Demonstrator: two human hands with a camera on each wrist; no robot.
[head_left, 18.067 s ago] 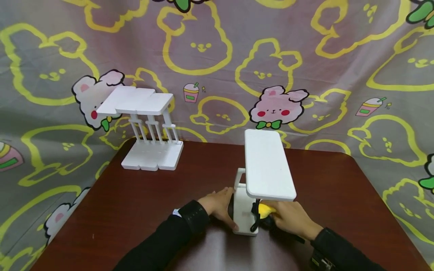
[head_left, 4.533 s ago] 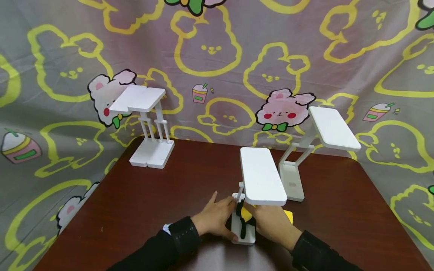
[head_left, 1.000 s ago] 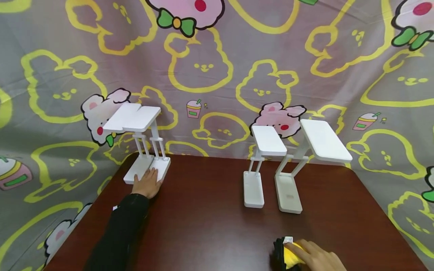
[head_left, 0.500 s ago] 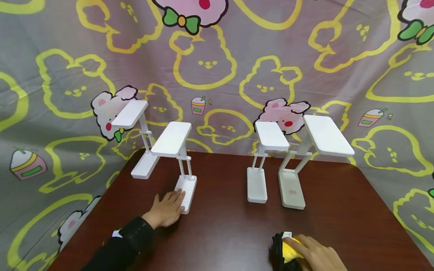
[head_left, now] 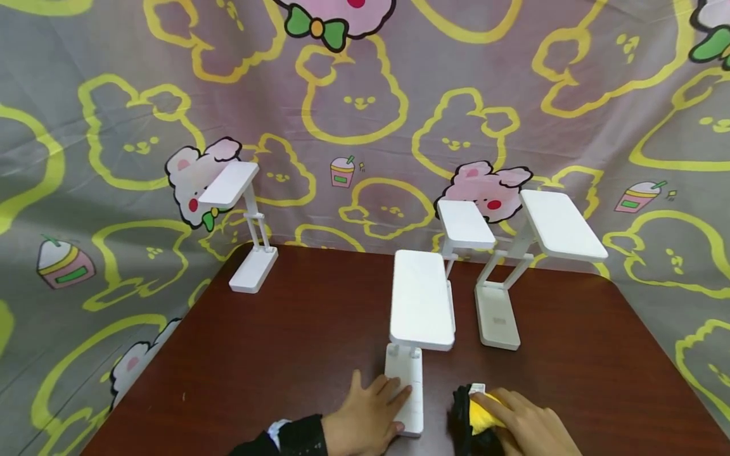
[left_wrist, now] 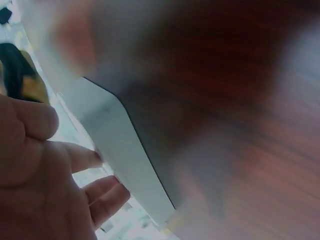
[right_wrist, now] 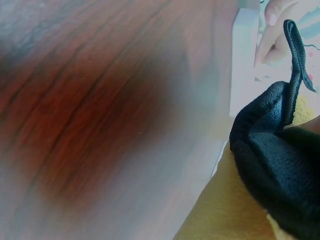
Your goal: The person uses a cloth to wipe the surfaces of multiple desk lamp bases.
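Note:
Straight, spread fingers of my left hand (head_left: 365,415) rest on the base of a white folding phone stand (head_left: 422,301). The thumb touches the base near its front corner. The left wrist view shows those fingertips at the edge of the base (left_wrist: 127,145). A yellow-and-black cloth (head_left: 480,418) with a small white tag is held by my right hand (head_left: 533,421), to the right of this base. A black loop of the cloth (right_wrist: 295,65) sticks up in the right wrist view; most of that hand is out of it.
One white stand (head_left: 251,269) is at the back left of the brown table (head_left: 319,304). Another white stand (head_left: 464,221), partly hidden, and a larger off-white one (head_left: 499,316) stand at the back right. A patterned curtain (head_left: 388,126) hangs behind.
My left hand has brought one stand from the left pair to the front middle. Earlier, both hands worked on other stands with the cloth; two now stand back right. My right hand has barely moved lately.

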